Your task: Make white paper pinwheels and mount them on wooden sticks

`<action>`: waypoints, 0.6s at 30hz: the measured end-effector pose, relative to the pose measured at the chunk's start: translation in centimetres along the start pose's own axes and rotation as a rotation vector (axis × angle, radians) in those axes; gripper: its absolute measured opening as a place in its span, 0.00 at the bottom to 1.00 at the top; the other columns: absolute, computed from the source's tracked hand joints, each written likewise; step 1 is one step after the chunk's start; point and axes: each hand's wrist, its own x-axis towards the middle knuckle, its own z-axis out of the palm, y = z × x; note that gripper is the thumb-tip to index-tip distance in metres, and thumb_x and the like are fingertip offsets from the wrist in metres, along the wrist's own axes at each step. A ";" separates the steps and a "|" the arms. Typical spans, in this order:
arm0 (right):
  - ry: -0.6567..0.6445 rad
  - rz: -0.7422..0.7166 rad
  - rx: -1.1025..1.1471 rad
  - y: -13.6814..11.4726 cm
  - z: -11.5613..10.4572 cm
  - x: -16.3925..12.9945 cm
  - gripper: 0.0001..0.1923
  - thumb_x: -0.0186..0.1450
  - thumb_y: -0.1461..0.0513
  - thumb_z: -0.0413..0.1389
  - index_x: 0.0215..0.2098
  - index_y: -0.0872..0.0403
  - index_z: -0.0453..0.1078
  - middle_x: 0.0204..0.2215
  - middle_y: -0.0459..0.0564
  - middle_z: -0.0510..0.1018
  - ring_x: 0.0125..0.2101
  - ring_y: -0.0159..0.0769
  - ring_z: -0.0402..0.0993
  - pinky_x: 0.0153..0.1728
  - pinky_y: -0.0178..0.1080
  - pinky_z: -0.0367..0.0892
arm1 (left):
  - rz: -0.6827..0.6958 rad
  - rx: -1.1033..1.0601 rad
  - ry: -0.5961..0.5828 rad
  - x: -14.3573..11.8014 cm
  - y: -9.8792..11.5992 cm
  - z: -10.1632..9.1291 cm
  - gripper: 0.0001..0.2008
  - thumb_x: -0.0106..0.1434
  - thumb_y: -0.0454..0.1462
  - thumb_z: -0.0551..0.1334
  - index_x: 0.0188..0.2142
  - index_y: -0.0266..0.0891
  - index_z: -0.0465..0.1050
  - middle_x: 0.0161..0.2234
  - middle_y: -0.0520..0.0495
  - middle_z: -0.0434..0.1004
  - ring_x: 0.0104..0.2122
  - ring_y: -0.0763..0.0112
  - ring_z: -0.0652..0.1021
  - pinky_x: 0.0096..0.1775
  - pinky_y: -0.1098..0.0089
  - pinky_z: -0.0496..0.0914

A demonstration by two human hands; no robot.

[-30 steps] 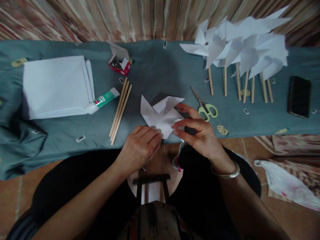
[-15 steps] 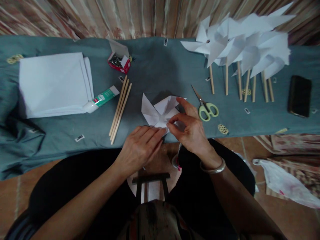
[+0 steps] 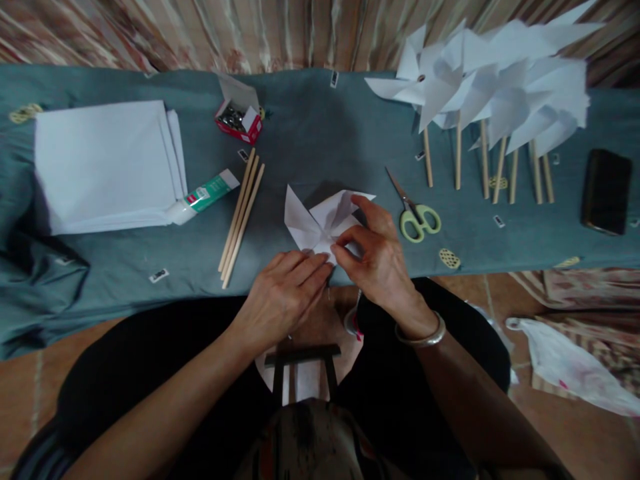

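Folding: we've got the half-made paper pinwheel at the near edge of the teal table, right in front of us.
Left hand: flat, fingers together, pressing the sheet's near corner down.
Right hand: thumb and fingers pinched on a flap near the centre.
Feel: we'd guess thin paper, light, floppy, creases easily, so hold by corners, not the middle.
Room: wooden sticks to the left, scissors just right, both apart from the sheet.
Edge: table drop-off sits under our wrists, so little slack there.
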 end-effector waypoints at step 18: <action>0.004 0.009 0.026 -0.2 -0.2 -0.1 0.04 0.63 0.59 0.59 0.32 0.51 0.72 0.62 0.52 0.66 0.62 0.49 0.62 0.61 0.54 0.62 | 0.006 0.003 0.006 0.1 0.0 0.1 0.11 0.67 0.33 0.60 0.48 0.31 0.74 0.45 0.42 0.82 0.44 0.58 0.79 0.42 0.61 0.75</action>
